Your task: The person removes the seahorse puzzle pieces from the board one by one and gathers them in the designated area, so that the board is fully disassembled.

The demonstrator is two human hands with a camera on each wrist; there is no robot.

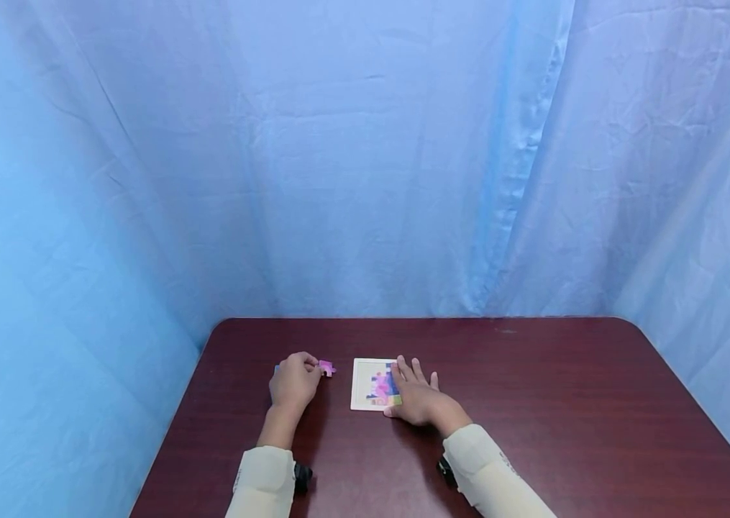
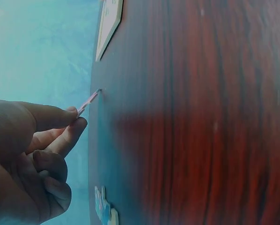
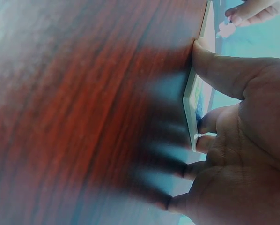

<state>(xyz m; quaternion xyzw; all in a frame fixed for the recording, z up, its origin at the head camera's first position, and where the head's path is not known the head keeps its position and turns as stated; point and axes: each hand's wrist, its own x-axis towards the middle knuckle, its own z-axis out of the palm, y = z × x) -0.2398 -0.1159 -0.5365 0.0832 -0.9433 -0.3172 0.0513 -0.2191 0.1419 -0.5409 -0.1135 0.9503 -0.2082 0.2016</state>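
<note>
Between thumb and fingertips, my left hand (image 1: 294,380) pinches a pink jigsaw piece (image 1: 326,368) to the left of the puzzle tray. In the left wrist view that piece (image 2: 88,102) appears edge-on, tilted above the tabletop. The square, pale-rimmed puzzle tray (image 1: 357,385) lies flat with joined pink, blue and yellow pieces (image 1: 380,388) in its right part; its left part shows bare backing. My right hand (image 1: 418,398) rests spread over the tray's right side, thumb at the near edge, and covers part of the picture.
More puzzle pieces (image 2: 102,206) lie on the table by the left hand, mostly hidden behind it in the head view. The dark red wooden table (image 1: 552,432) has rounded far corners. Blue curtains (image 1: 365,158) hang behind it and at both sides.
</note>
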